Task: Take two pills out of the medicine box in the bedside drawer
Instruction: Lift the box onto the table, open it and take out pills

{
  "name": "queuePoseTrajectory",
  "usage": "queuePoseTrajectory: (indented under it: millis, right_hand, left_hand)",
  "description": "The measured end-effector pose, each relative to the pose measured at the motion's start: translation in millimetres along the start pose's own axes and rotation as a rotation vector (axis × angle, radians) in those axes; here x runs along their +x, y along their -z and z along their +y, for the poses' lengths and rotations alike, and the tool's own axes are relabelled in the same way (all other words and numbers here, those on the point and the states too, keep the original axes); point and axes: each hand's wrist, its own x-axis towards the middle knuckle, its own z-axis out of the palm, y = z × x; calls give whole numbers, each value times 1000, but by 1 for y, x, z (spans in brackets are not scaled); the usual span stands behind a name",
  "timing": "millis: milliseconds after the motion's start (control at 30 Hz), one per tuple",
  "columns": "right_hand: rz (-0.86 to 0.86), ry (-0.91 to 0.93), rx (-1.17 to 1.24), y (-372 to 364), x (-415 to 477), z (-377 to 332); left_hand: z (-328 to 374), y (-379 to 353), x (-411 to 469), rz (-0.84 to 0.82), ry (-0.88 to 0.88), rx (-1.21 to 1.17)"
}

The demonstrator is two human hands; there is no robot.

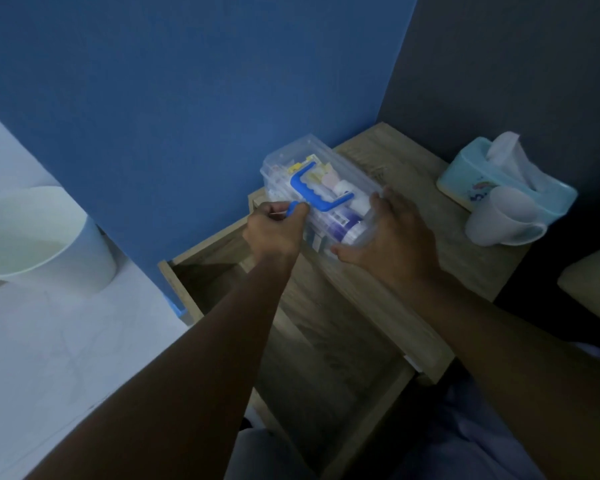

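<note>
A clear plastic medicine box with a blue handle rests on the left part of the wooden bedside table top. Bottles and packets show through its lid. My left hand pinches the blue latch on the box's near-left side. My right hand grips the box's near-right end, thumb underneath. The wooden drawer stands pulled out below my arms, and its inside is dim.
A light blue tissue box and a white mug stand at the table's right. A white bin sits on the pale floor at left. The blue wall runs right behind the medicine box.
</note>
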Motion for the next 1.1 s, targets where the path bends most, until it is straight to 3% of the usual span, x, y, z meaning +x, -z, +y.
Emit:
queuePoseTrajectory:
  millis: [233, 433, 700, 867, 1000, 1100]
  right_hand:
    - [-19, -10, -36, -1, 1, -3]
    - [-17, -21, -34, 0, 0, -4]
    - [-74, -43, 27, 24, 9, -4]
    - [-196, -139, 311, 65, 26, 3]
    - [-62, -141, 542, 95, 43, 15]
    - [99, -95, 507, 106, 53, 25]
  left_hand:
    - [-2, 6, 5, 18, 71, 27]
    - [-30, 19, -11, -255, -245, 369]
    - [-8, 38, -11, -390, -332, 635]
    - [17, 42, -13, -457, -476, 804]
    - [27, 32, -16, -584, -559, 948]
    - [23, 25, -16, -606, -568, 1036]
